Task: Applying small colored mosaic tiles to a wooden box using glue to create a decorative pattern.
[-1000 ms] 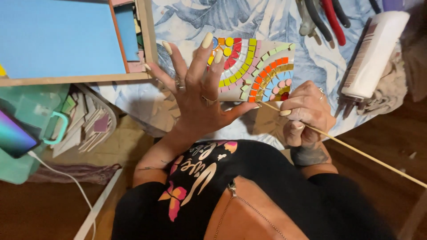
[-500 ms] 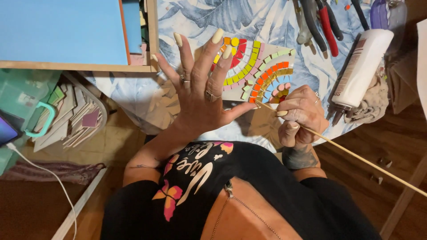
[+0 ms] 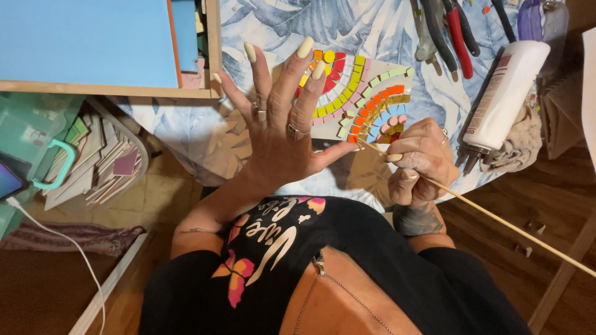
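Scene: A person sits at a tabletop [image 3: 397,37] draped in a blue leaf-print cloth, working over a mosaic panel [image 3: 363,93] of small coloured tiles laid in rainbow arcs.

Left hand: The left hand [image 3: 279,133] is spread wide, fingers [image 3: 305,49] released and splayed, palm low over the panel's near left side, seemingly to steady it; whether it presses down cannot be told.

Right hand: The right hand [image 3: 419,162] is clenched around a thin wooden stick [image 3: 496,220], gripped near its front end like a pen, which would give fine control at the tip.

Stick: Its tip touches the tiles at the panel's lower right, by the orange arc; the long tail runs out past the tabletop edge toward the floor.

Mosaic panel: It lies flat near the tabletop's front edge, directly before the person, between both hands.

Within reach: A white glue bottle [image 3: 506,93] lies on its side to the right, nozzle resting by a crumpled rag [image 3: 521,144]; pliers [image 3: 450,31] with red and dark handles lie beyond the panel.

Left side: A blue board in a wooden frame [image 3: 93,43] sits at the far left; below it, a basket of flat tile pieces [image 3: 102,164].
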